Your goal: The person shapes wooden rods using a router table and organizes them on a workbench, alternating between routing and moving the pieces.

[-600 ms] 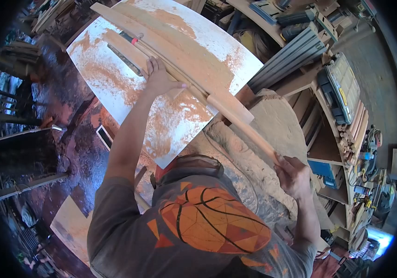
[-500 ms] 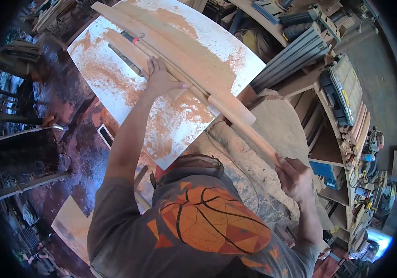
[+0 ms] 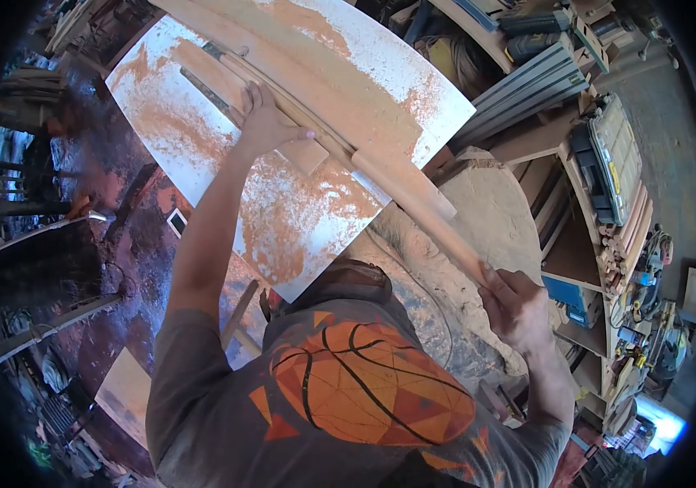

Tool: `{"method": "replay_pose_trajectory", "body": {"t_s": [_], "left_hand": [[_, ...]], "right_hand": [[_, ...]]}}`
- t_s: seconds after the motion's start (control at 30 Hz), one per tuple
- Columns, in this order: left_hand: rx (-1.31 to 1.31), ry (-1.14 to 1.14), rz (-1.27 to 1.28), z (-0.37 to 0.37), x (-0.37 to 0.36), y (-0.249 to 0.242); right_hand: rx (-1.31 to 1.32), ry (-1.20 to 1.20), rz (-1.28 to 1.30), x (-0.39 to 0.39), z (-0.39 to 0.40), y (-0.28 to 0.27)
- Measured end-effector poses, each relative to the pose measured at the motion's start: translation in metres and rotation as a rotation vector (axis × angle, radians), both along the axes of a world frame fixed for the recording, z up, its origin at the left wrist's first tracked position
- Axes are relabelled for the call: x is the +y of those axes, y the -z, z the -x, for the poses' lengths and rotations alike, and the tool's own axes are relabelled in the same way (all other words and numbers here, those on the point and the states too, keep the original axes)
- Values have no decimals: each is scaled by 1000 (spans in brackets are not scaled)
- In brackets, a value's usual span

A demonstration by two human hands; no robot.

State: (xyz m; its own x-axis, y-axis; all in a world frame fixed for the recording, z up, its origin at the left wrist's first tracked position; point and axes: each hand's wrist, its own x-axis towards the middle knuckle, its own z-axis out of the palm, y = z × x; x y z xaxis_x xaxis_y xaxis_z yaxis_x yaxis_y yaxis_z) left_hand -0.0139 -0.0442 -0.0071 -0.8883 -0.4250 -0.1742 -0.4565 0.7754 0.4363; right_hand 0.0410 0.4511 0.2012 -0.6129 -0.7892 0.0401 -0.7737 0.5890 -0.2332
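A long wooden strip [image 3: 437, 228] runs diagonally from the sawdust-covered white table [image 3: 315, 211] out past its edge. My right hand [image 3: 515, 305] is closed round the strip's near end, off the table. On the table, my left hand [image 3: 267, 126] has its fingers spread, pressing on a flat wooden piece [image 3: 303, 154] and touching the strip's side with the thumb. A wide wooden board [image 3: 324, 81] lies along the strip's far side. Near my left fingertips are a slotted dark metal bar [image 3: 206, 89] and another flat board [image 3: 202, 69].
Beyond the table's right corner stands a large wood slab [image 3: 486, 211]. Shelves [image 3: 576, 252] on the right hold wooden sticks [image 3: 628, 224], a clear-lidded organizer case [image 3: 612, 159] and a blue box [image 3: 567, 301]. Metal profiles [image 3: 527, 89] lean at the upper right.
The view has shifted slightly, with the table sitting a little higher and further left. The red part near the strip's far end is no longer visible. Both hands keep nearly the same pose.
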Motion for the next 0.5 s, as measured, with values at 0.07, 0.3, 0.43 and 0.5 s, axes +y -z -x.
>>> {"method": "replay_pose_trajectory", "body": {"t_s": [0.07,0.3,0.43,0.5], "left_hand": [[-19,-6,26,2,-7,2],[-31,-19,19,6,-25,0],[12,-25,15,8,-33,1],[8,-32,14,8,-38,1]], "right_hand": [[-11,13,10,-8,3,-3],[-35,-9,6,-31,14,-5],[-84,23,-53,-43,18,-13],[-82,16,-58,-50,20,-14]]}}
